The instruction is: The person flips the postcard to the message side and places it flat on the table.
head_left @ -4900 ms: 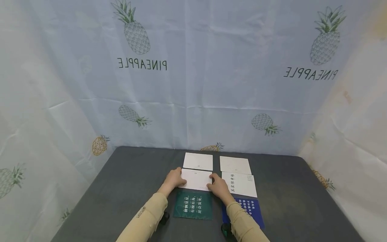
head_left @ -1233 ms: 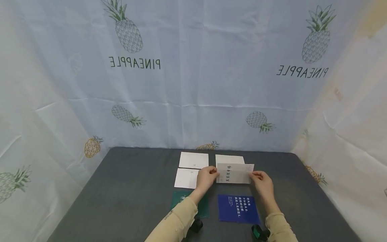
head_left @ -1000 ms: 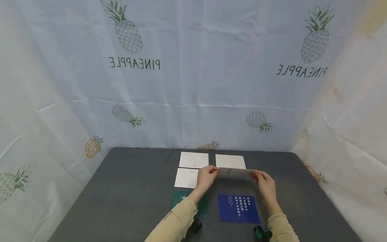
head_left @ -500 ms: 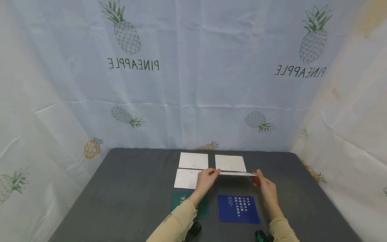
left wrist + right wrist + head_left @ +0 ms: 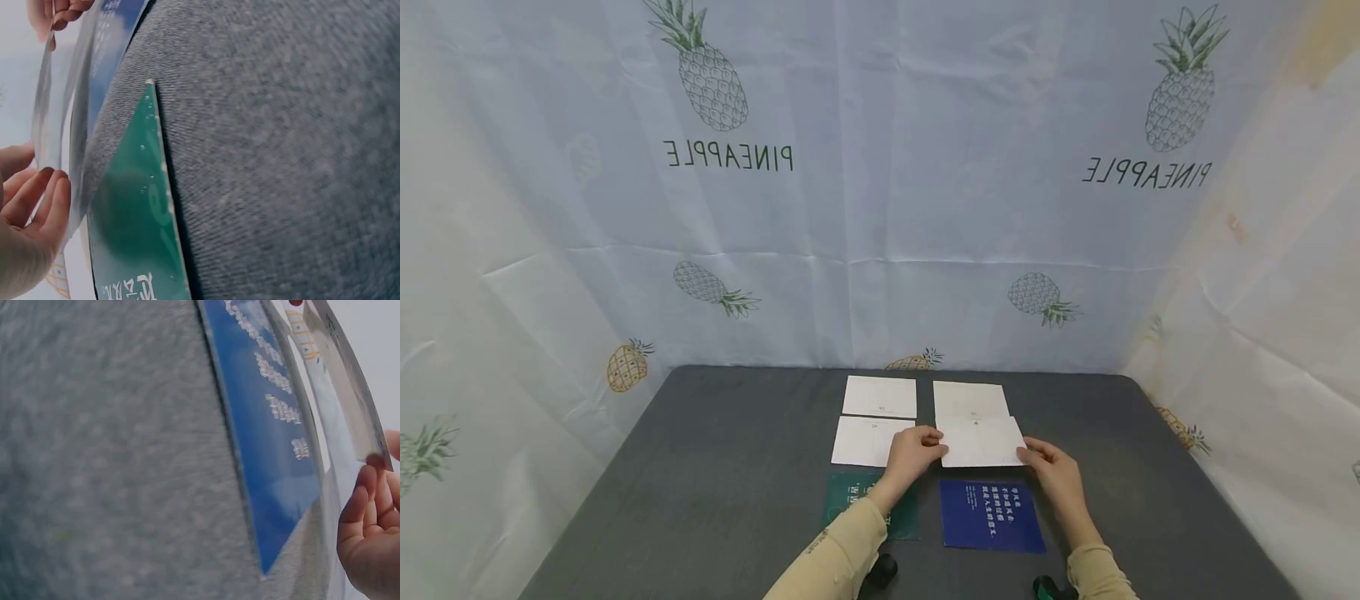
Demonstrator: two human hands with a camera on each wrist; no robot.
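So both hands are on one white card: the left hand pinches its left end between thumb and fingers, and the right hand pinches the right end the same way. It's up off the dark table (the wrist cams show this better), and from the head view it sits right by another white card. A blue card lies closer to the person, with a green card left of it, partly hidden behind the left sleeve.
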